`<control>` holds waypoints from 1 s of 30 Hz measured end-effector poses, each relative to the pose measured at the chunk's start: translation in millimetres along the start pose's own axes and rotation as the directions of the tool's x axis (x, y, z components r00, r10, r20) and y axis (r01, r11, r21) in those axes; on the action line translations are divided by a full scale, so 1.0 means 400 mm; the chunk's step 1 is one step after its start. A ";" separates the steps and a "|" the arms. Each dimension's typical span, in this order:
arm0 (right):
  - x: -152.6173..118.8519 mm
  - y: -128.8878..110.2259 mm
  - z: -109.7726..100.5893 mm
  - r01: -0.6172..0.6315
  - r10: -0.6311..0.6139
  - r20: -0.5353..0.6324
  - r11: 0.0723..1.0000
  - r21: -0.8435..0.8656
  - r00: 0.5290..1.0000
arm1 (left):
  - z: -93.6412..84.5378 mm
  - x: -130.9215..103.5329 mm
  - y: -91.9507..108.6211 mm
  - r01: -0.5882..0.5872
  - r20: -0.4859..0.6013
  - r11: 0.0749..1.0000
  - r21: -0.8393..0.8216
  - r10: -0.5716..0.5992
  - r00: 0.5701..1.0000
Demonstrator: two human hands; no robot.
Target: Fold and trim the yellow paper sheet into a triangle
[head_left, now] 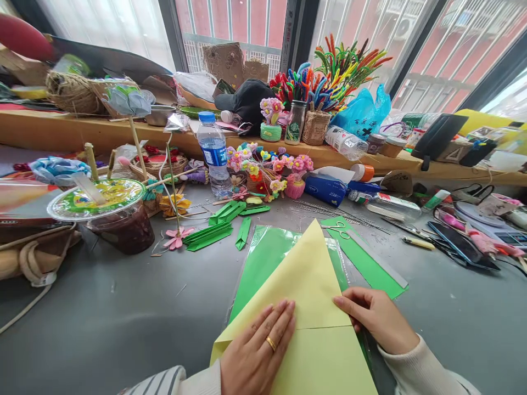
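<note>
Left hand (pixel 257 351): fingers nearly together, flat on folded yellow paper (pixel 307 280). Right hand (pixel 376 318): I pinch the paper's right edge.

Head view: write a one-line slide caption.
Left hand flat on folded yellow paper, right hand pinching its edge, green paper beneath.
</note>
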State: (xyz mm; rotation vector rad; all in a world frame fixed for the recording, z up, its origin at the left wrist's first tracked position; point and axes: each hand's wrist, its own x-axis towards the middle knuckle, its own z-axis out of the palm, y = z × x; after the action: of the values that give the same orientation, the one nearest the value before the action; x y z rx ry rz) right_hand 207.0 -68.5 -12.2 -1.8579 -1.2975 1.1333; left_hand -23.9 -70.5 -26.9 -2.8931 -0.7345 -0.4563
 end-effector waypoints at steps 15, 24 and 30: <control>0.001 -0.001 0.000 0.013 -0.010 0.051 0.999 -0.047 0.999 | 0.032 -0.012 0.008 0.034 -0.021 0.997 0.071 -0.032 0.999; 0.000 0.000 -0.001 0.206 -0.286 -0.074 0.825 -0.526 0.955 | 0.035 -0.014 0.010 0.029 0.029 0.997 0.067 -0.031 0.999; 0.006 -0.065 0.036 0.650 -0.823 0.222 0.217 -0.728 0.523 | 0.045 -0.015 0.012 0.045 -0.014 0.996 0.074 -0.044 0.999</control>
State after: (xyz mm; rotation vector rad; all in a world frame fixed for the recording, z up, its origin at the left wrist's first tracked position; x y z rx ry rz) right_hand 183.4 -57.3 2.3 -1.3246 -2.3788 -0.2388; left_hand -22.0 -73.9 -46.2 -2.8075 -0.7986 -0.4414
